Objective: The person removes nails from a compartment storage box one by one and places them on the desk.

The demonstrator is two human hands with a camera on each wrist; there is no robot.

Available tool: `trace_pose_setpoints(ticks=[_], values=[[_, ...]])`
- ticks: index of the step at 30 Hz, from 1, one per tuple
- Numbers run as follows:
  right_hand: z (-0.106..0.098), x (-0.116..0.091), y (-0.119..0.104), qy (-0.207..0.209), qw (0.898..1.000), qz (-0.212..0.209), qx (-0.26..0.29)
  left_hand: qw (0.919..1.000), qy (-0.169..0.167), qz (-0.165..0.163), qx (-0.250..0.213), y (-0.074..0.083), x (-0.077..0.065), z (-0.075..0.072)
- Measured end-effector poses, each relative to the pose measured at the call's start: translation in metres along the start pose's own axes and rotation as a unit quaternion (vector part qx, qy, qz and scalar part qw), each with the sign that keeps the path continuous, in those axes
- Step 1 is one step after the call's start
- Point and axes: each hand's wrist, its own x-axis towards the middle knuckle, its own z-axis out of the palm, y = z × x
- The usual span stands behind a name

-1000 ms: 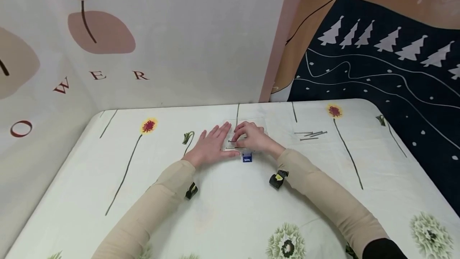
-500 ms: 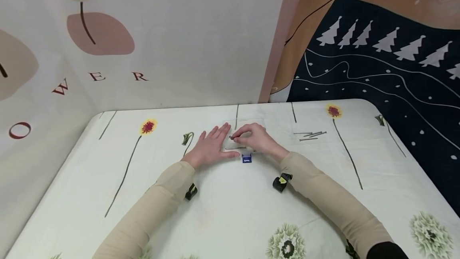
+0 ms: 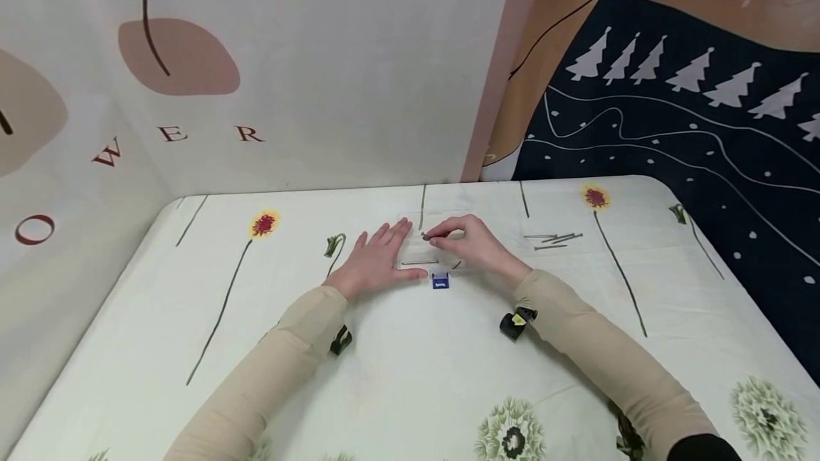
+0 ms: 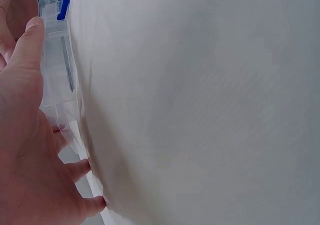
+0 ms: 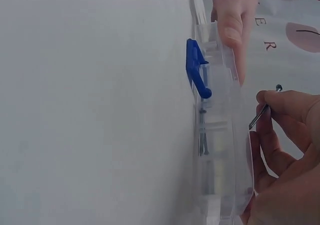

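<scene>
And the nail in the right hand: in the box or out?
Out: in the right wrist view, the right hand pinches the nail above the box; whether its tip touches is unclear.

Cannot see the whole nail [image 5: 258,118], partly covered by the right hand [image 3: 472,242]; cannot read the tiny print [image 3: 440,284] on the blue latch [image 3: 440,279]; lose the left sleeve [image 3: 256,368] past the near edge.
</scene>
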Motion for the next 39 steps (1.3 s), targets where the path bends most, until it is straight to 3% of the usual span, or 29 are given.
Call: trace_pose_setpoints(ticks=[22, 29, 39], values=[[-0.032, -0.016, 0.016, 0.032, 0.999, -0.018, 0.003, 1.0000, -0.003, -0.006, -0.001, 0.001, 0.000, 0.000], [-0.043, -0.038, -0.016, 0.035, 0.999, -0.008, -0.013, 1.0000, 0.003, -0.001, 0.000, 0.001, 0.000, 0.000], [-0.054, -0.032, 0.034, 0.056, 0.998, 0.002, -0.013, 1.0000, -0.001, -0.004, 0.000, 0.001, 0.000, 0.000]])
